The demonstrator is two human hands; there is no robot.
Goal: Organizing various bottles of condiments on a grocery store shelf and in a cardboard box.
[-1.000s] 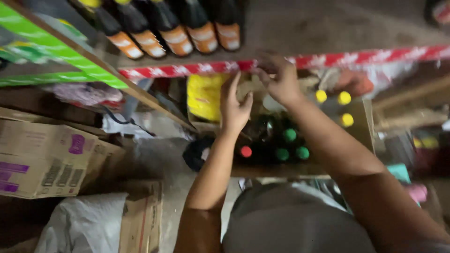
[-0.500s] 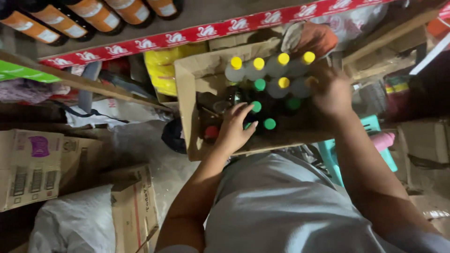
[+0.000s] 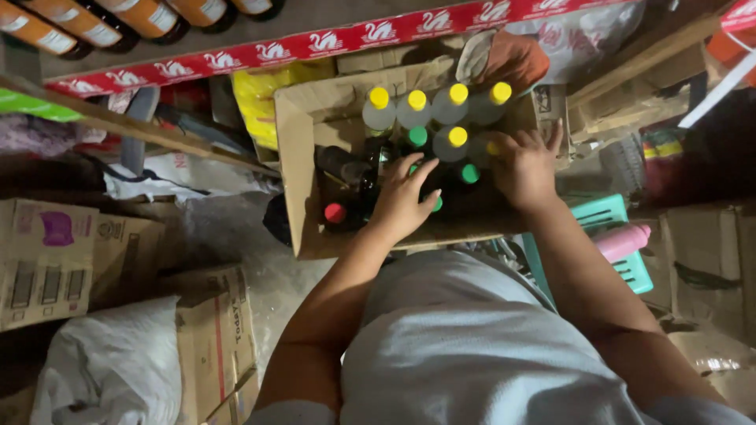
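Cardboard box mid-frame: left hand spread flat over green caps, gripping nothing; right hand perhaps curled on a yellow-capped bottle; lift straight, steadying neighbours

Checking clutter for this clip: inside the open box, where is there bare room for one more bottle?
In the box, free room lies along the left wall, above the red cap. The yellow caps at back are packed tight; left hand and right hand cover the rest.

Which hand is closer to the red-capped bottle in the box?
Left. The left hand rests on the bottle tops just right of the red-capped bottle, with a small gap between them. The right hand lies farther right, at the far side of the box.
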